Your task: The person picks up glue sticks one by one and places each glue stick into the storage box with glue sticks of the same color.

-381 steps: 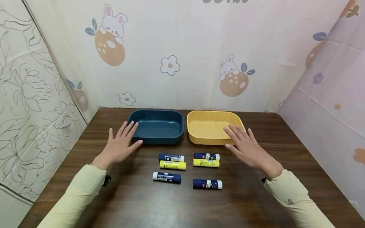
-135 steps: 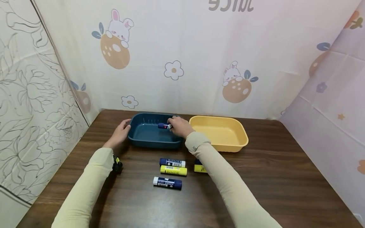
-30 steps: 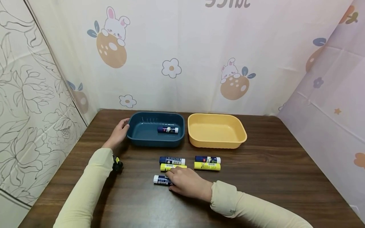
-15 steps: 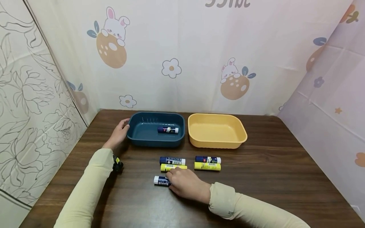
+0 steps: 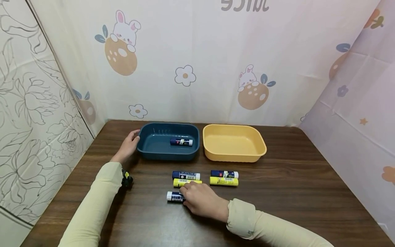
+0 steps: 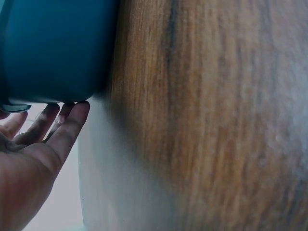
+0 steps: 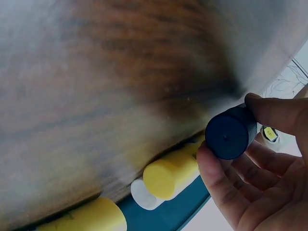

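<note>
My right hand (image 5: 203, 200) pinches the dark end of a navy glue stick (image 5: 175, 196) with a white cap, which lies nearest the table's front. In the right wrist view the thumb and fingers sit on either side of the round end of this glue stick (image 7: 226, 137). My left hand (image 5: 126, 147) rests its fingertips against the left end of the dark blue tray (image 5: 168, 156); the left wrist view has the fingers (image 6: 70, 130) fairly straight on the outer wall. Another navy glue stick (image 5: 180, 142) lies inside that tray.
Right of the blue tray stands a yellow tray (image 5: 234, 157). Just behind the right hand, a navy glue stick (image 5: 186, 175) and a yellow one (image 5: 180, 182) lie side by side. A second such pair, navy (image 5: 224, 174) and yellow (image 5: 223, 181), is further right.
Earlier, both hands were spread near the trays. The right hand then carried a navy glue stick into the blue tray, left it there, and came to the front one. Over the last second, almost nothing moved.
</note>
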Motion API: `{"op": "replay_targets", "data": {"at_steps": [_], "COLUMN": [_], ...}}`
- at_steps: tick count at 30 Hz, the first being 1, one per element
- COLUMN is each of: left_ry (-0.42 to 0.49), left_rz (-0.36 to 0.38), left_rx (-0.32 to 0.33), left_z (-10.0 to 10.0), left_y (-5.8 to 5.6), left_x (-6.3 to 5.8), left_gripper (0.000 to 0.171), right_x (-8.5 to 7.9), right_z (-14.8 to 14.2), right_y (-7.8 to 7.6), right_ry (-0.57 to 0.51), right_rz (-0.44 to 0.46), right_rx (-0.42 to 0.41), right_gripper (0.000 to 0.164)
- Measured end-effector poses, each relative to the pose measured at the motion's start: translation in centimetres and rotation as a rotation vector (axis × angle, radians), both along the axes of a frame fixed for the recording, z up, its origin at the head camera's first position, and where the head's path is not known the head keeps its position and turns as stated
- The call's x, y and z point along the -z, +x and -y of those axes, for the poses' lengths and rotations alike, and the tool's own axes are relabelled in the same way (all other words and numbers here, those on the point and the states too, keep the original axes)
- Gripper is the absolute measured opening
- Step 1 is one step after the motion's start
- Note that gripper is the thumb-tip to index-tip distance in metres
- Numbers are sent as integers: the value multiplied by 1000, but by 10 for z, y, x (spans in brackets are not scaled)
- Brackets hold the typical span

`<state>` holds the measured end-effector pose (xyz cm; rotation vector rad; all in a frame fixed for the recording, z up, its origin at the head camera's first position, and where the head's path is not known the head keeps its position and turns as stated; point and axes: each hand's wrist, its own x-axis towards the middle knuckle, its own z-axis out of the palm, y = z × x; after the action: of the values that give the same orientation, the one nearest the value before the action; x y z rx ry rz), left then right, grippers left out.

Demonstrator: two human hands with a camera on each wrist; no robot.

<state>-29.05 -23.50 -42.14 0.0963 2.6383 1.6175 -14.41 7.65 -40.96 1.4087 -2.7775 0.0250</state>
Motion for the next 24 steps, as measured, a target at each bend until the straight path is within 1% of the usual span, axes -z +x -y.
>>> {"op": "replay_targets", "data": {"at_steps": [9,16,24], "left_ry": [-4,-2,-1], "left_rz": [-3,-3,-5], "left_rx": [0,-1,0], "left_z": [1,1,1], "left_y": [1,0,1], "left_x": [1,0,0], "left_gripper": [50,50,50], "right_x": [-6,-12,-25], "right_z": [-6,-8,-12], "right_y": [-2,-5,-10], "right_ry": [-57,-74,-95], "right_rz": [-43,-99,-107], "right_rx": [-14,-26,-17], "right_gripper": [22,22,29]}}
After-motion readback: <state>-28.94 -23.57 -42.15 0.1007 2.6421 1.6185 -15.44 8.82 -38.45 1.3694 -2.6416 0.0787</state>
